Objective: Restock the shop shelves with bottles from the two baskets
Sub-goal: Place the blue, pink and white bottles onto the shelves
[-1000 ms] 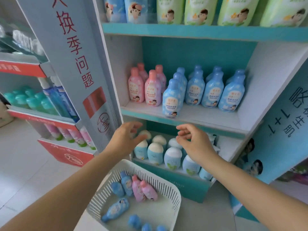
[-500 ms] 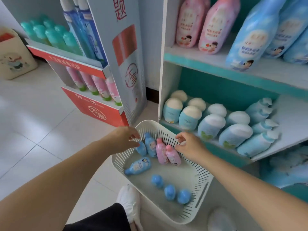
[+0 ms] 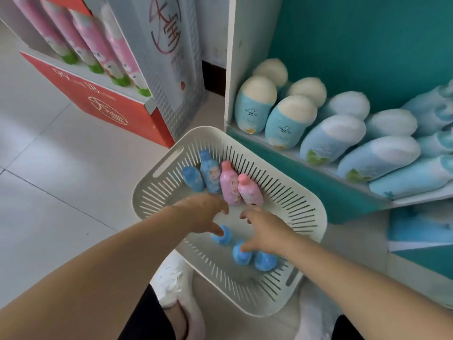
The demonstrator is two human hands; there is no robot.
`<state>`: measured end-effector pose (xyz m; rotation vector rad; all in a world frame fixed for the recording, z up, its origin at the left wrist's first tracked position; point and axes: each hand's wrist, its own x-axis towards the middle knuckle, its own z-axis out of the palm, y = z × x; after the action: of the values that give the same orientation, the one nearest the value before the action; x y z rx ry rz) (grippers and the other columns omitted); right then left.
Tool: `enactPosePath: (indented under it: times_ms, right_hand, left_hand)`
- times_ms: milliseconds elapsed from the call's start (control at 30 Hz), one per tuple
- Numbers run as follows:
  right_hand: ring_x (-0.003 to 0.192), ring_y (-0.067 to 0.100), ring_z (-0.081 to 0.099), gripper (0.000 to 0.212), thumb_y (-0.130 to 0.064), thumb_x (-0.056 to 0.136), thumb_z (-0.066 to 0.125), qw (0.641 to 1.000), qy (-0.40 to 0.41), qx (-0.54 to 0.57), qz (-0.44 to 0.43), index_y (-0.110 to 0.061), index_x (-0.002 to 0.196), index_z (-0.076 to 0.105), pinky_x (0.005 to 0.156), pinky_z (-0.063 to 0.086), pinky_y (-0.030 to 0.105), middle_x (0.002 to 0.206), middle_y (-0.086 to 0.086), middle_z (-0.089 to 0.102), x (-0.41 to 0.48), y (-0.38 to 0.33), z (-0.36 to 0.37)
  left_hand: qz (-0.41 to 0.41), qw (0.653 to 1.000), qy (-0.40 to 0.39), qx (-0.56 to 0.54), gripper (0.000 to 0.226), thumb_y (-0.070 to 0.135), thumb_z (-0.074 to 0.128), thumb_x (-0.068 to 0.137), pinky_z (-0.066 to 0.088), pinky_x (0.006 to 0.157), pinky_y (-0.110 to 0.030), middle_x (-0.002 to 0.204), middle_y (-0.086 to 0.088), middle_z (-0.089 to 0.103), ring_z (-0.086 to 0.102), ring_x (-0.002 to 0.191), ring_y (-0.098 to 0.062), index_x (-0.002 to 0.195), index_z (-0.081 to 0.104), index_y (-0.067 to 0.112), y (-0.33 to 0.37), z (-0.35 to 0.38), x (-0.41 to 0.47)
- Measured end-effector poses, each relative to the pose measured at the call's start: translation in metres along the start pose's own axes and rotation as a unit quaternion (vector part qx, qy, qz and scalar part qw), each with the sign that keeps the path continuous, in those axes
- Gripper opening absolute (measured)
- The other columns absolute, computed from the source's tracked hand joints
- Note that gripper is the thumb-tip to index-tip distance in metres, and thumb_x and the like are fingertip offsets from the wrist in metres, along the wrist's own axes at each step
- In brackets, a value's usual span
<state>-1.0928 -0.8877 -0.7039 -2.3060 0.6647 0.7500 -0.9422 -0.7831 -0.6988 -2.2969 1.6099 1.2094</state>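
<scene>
Shop, stocked display shelves [image 3: 318, 165], product bottles [image 3: 255, 104]

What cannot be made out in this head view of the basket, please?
Left hand: its own back hides any grip beneath, head view.
Pink bottles: label print blurred, too small.
Second basket: outside the frame; one basket shows.
Shelf unit: upper part cut off by top edge.

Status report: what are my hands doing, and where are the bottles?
Left hand and right hand open, both down in the basket. Blue bottles right under them, none gripped yet. Nothing blocking.
</scene>
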Motion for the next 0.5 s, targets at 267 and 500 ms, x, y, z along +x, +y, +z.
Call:
enactPosePath:
  times_ms: [267, 500]
  right_hand:
    - [0.105, 0.022, 0.051, 0.075, -0.042, 0.062, 0.08, 0.993, -0.045, -0.09, -0.063, -0.024, 0.125, 0.044, 0.076, 0.045, 0.034, 0.118, 0.0, 0.044, 0.011, 0.018, 0.03]
    - [0.102, 0.025, 0.051, 0.041, -0.032, 0.076, 0.069, 0.992, -0.026, -0.085, -0.088, -0.019, 0.113, 0.055, 0.069, 0.036, 0.029, 0.113, 0.003, 0.046, 0.016, 0.024, 0.049]
  left_hand:
    - [0.053, 0.997, 0.042, -0.023, 0.057, 0.043, 0.074, 0.072, 0.042, 0.091, -0.033, 0.121, 0.007, 0.047, 0.05, 0.108, -0.016, 0.121, 0.049, 0.026, -0.004, 0.036, 0.015]
    - [0.046, 0.999, 0.015, 0.006, 0.051, 0.039, 0.073, 0.074, 0.044, 0.091, -0.033, 0.122, 0.005, 0.042, 0.048, 0.111, -0.017, 0.119, 0.053, 0.025, -0.007, 0.046, 0.028]
